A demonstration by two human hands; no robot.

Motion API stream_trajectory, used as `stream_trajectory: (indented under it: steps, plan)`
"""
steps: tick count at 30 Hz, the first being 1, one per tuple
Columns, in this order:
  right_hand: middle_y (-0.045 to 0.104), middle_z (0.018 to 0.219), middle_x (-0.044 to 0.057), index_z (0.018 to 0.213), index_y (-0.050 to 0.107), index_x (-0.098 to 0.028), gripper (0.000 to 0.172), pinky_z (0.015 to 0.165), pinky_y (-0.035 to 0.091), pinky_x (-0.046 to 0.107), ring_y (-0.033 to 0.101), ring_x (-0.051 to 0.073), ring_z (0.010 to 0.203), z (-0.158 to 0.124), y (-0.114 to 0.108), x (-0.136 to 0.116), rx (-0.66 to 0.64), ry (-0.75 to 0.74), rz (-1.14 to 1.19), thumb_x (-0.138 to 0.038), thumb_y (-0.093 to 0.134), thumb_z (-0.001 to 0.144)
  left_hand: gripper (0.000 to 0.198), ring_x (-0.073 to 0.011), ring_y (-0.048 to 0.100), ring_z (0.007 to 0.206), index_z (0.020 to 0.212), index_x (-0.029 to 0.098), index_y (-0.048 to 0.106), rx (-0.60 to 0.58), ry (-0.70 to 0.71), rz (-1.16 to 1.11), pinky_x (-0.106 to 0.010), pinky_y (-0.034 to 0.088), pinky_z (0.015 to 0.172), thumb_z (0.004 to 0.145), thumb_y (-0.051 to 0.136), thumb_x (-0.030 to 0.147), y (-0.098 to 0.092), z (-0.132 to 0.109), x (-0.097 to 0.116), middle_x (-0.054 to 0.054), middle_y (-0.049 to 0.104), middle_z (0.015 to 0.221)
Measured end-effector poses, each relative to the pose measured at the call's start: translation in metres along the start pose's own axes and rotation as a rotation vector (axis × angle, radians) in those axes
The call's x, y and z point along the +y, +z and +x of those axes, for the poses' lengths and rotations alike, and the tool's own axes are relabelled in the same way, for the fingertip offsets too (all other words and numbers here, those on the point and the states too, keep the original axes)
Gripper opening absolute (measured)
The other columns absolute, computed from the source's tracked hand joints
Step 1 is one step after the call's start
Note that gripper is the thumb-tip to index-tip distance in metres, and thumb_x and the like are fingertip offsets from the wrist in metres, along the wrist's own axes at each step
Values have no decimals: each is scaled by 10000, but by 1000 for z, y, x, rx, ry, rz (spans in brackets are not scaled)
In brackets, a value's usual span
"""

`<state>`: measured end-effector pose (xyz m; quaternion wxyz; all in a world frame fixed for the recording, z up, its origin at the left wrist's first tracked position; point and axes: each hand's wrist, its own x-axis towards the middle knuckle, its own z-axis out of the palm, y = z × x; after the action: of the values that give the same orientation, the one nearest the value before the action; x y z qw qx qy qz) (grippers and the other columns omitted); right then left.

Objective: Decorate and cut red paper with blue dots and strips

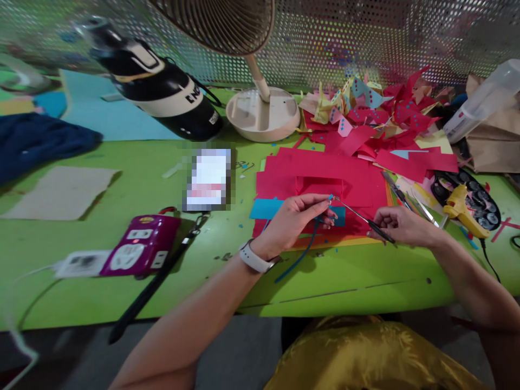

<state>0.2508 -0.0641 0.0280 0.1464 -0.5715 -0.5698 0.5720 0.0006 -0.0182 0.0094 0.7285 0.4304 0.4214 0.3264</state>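
My left hand [306, 214] is closed, thumb and fingers pinching a small blue piece of paper [331, 197] at their tips. A narrow blue paper strip [300, 259] hangs below the same hand and curves down toward the table. My right hand [394, 225] is closed round a slim metal tool with a black handle [381, 232]. The tool's thin tip reaches left to the pinched blue piece; whether it is scissors or tweezers I cannot tell. Under both hands lie red paper sheets [280, 168] and a wider blue paper band [264, 208].
Folded and dotted paper pieces [365, 108] heap up behind the sheets. A yellow glue gun [461, 208] lies at right near several metal tools [398, 192]. On the left are a phone [209, 179], purple power strip [142, 244], black bottle [174, 97] and fan base [264, 116].
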Motion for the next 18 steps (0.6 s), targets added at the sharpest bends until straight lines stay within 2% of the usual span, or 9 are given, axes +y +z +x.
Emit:
stream_trajectory:
  steps: [7,18]
  plan:
    - [534,610,-47,718,584,-191,406,485,337,223,445,81,558,0,1,0,-37,3,16,-531,796,654,288,-121,649,610,988,153,721,-23,-5,-26,-278,542,651,752,772,312,0,1,-4,-21,731,732]
    - [548,595,-42,710,580,-189,440,481,329,224,450,82,548,0,1,-3,-43,24,21,-567,792,630,289,-123,645,603,970,137,702,-33,0,-38,-274,542,634,747,772,306,1,-1,-3,-17,718,709]
